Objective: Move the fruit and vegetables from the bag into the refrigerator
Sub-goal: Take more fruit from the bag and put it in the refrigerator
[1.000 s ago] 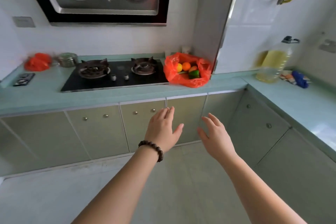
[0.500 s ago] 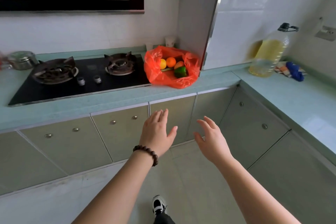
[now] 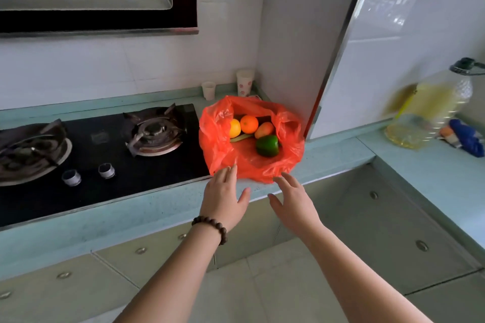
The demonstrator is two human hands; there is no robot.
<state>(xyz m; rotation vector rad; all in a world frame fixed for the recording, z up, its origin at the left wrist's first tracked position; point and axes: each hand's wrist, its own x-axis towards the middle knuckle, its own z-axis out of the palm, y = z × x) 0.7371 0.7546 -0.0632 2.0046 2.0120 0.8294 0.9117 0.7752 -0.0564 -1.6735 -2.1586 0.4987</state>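
Fingers (image 3: 231,173) of left hand (image 3: 223,199) straight, empty, at orange bag's (image 3: 217,144) near edge; right hand (image 3: 294,202) likewise spread, empty. Bag on counter (image 3: 157,207), holding oranges (image 3: 248,124), green pepper (image 3: 267,145). Nothing moved yet; refrigerator unseen.

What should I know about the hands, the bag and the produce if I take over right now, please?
Left hand: open, fingertips at the orange bag's near edge, holding nothing.
Right hand: open, just short of the bag, empty.
Bag sits open on the counter beside the stove, with the green pepper, orange and other produce inside.
Done: nothing moved.
Left: everything; no refrigerator interior in view.
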